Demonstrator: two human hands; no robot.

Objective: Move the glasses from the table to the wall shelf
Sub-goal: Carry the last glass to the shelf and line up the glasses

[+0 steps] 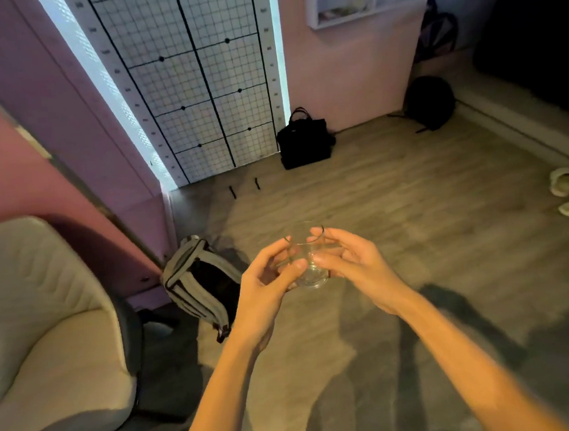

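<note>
A: Clear glass (309, 259), one tumbler, held in the air over the wood floor (413, 204) between both hands. No table in view.

B: Who has it?

A: Both. The left hand (265, 282) curls round its near-left side, thumb tip against the wall low down. The right hand (352, 261) wraps the right side, fingertips (316, 237) at the rim. Both sets of fingers are closed on the glass, neither clenched hard, as far as the blur lets me judge.

B: How does it sit?

A: Long axis tipped, mouth up and away from the person, thick base low and toward the wrists. It lies straight ahead of both palms, between them.

B: And the shelf?

A: Up and to the right, on the pink wall: a white shelf (314, 23), well apart from the glass. The right hand is on that side, so I'd guess it carries the lift, with the glass brought upright first.

B: Anything near?

A: A grey backpack (199, 281) on the floor to the left, below the hands.
</note>
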